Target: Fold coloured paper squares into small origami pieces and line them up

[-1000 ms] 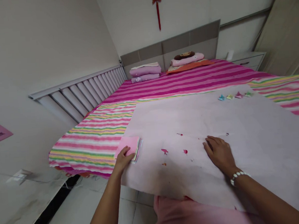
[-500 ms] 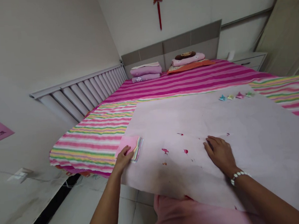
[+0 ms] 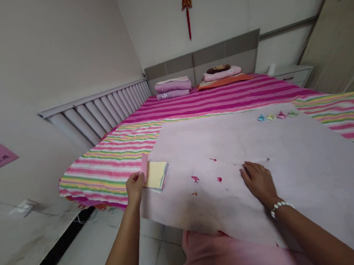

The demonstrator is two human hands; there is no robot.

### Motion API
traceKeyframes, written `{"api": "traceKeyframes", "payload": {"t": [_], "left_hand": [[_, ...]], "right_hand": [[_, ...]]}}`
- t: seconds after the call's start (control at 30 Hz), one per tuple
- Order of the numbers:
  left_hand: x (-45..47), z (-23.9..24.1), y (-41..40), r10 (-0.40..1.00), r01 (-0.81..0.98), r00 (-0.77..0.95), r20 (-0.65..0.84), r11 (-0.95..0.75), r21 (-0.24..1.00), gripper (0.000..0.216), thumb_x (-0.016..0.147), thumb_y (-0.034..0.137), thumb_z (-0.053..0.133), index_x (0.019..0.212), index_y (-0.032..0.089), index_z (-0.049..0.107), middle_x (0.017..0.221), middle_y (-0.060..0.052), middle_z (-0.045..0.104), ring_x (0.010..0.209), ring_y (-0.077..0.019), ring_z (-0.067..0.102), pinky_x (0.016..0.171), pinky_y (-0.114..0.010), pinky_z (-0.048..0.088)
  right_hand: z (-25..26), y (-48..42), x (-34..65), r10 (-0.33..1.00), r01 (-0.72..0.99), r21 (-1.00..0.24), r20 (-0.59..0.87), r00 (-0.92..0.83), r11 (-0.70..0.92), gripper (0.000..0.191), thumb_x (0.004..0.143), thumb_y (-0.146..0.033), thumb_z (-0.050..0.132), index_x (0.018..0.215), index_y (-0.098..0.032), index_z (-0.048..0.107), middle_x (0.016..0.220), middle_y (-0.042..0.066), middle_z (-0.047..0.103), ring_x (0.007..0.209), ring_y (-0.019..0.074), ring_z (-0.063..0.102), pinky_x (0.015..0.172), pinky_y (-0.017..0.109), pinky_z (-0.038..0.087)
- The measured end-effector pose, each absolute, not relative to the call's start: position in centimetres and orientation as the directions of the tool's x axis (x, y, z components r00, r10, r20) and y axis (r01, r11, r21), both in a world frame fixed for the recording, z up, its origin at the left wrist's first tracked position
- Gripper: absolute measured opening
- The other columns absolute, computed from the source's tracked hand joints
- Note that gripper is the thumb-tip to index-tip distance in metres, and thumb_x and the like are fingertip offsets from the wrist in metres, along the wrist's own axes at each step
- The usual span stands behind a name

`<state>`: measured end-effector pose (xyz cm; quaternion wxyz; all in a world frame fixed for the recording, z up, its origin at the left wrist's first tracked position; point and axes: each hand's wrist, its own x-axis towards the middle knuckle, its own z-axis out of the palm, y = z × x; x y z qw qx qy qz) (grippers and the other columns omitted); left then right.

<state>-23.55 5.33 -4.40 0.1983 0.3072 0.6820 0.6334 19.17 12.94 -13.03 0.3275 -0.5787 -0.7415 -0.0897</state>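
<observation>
A pad of coloured paper squares (image 3: 156, 175) lies at the left side of a pale sheet (image 3: 189, 141), a yellow square on top. Over its left edge, my left hand (image 3: 135, 186) pinches a pink paper sheet (image 3: 144, 167) that stands tilted up from the pad. My right hand (image 3: 258, 182), with a white bead bracelet at the wrist, rests on the pale sheet, fingers loosely apart and nothing visible in them. Four small folded paper pieces, among them a blue one (image 3: 261, 118) and a pink one (image 3: 281, 115), sit in a row at the far right.
Dark red marks (image 3: 195, 179) dot the pale sheet between my hands. Under it spreads a striped bedspread (image 3: 109, 161). Folded bedding (image 3: 173, 85) is stacked by the headboard (image 3: 207, 51). A white railing (image 3: 102, 105) runs along the left. A nightstand (image 3: 294, 76) stands at the back right.
My left hand has moved left and lifted the pink top sheet off the pad, uncovering the yellow one. My right hand has stayed nearly in place.
</observation>
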Motion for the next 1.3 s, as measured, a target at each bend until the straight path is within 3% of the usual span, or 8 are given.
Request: {"api": "traceKeyframes", "payload": {"t": [0.13,0.3,0.47,0.63,0.73,0.83,1.1,1.3], "left_hand": [[-23.4,-0.3,4.7,0.605,0.040,-0.785,0.136,-0.170,0.985,0.009,0.066,0.028,0.061,0.068,0.020,0.057,0.054,0.006,0.059,0.071,-0.0160,0.064,0.070,-0.025,0.050],[-20.0,3.5,3.2,0.806,-0.303,-0.590,0.052,-0.280,0.911,0.009,0.072,0.022,0.055,0.076,0.017,0.062,0.083,-0.007,0.073,0.101,-0.0222,0.064,0.088,-0.034,0.051],[-15.1,3.6,1.4,0.938,-0.609,-0.332,-0.098,-0.134,0.782,0.024,0.075,0.018,0.055,0.096,0.015,0.066,0.098,-0.008,0.074,0.119,-0.0243,0.055,0.099,-0.036,0.046],[-10.6,2.1,0.7,0.964,-0.638,-0.214,-0.158,-0.015,0.770,0.020,0.074,0.017,0.058,0.092,0.016,0.068,0.098,-0.006,0.074,0.118,-0.0239,0.056,0.099,-0.034,0.047],[-8.2,1.4,0.4,0.982,-0.611,-0.117,-0.150,0.048,0.790,0.015,0.074,0.021,0.060,0.086,0.016,0.068,0.094,-0.006,0.074,0.111,-0.0252,0.060,0.095,-0.035,0.049],[-6.3,1.0,0.0,0.990,-0.596,0.007,-0.143,0.118,0.794,0.015,0.074,0.023,0.062,0.086,0.016,0.068,0.093,-0.006,0.073,0.106,-0.0256,0.062,0.093,-0.036,0.050],[-2.7,-1.0,-2.1,0.985,-0.609,0.169,-0.041,0.137,0.781,0.045,0.071,0.035,0.073,0.111,0.018,0.064,0.111,-0.010,0.070,0.114,-0.0289,0.058,0.097,-0.039,0.047],[-2.0,-1.7,-2.8,0.987,-0.324,0.071,-0.143,0.158,0.933,0.040,0.072,0.034,0.073,0.106,0.013,0.067,0.098,-0.011,0.074,0.096,-0.0281,0.066,0.081,-0.036,0.053]], "right_hand": [[-12.8,12.9,19.0,0.813,0.882,-0.341,0.578,-0.078,0.327,0.030,0.087,-0.032,0.042,0.094,-0.015,0.066,0.105,0.016,0.068,0.099,0.0313,0.057,0.084,0.047,0.042],[-11.8,13.0,19.0,0.879,0.701,-0.640,0.474,0.040,0.314,0.028,0.078,-0.037,0.051,0.084,-0.015,0.067,0.103,0.019,0.067,0.101,0.0368,0.056,0.089,0.055,0.038],[-9.6,12.4,18.2,0.905,0.547,-0.778,0.418,0.082,0.310,0.038,0.078,-0.052,0.052,0.084,-0.018,0.068,0.095,0.015,0.070,0.091,0.0316,0.061,0.082,0.049,0.045],[-5.5,8.5,16.1,0.941,0.291,-0.901,0.337,0.001,0.322,0.047,0.086,-0.057,0.044,0.100,-0.020,0.068,0.095,0.010,0.073,0.085,0.0233,0.066,0.072,0.035,0.050],[-3.1,5.3,14.9,0.970,-0.245,-0.962,0.163,-0.179,0.117,0.043,0.079,-0.055,0.059,0.103,-0.020,0.068,0.102,0.011,0.072,0.090,0.0234,0.065,0.075,0.034,0.048],[-1.8,2.6,14.4,0.951,-0.434,-0.900,0.099,-0.291,-0.039,0.043,0.070,-0.049,0.072,0.101,-0.019,0.070,0.093,0.009,0.073,0.079,0.0215,0.066,0.071,0.032,0.048],[-1.7,-0.3,14.0,1.000,-0.536,-0.844,-0.012,-0.016,-0.019,0.028,0.057,-0.030,0.085,0.080,-0.019,0.074,0.076,0.003,0.074,0.072,0.0217,0.064,0.071,0.034,0.049],[-1.5,-0.8,14.8,0.995,-0.492,-0.868,-0.032,-0.090,-0.073,0.031,0.062,-0.035,0.081,0.085,-0.017,0.073,0.075,0.004,0.073,0.066,0.0194,0.061,0.063,0.031,0.047]]}}
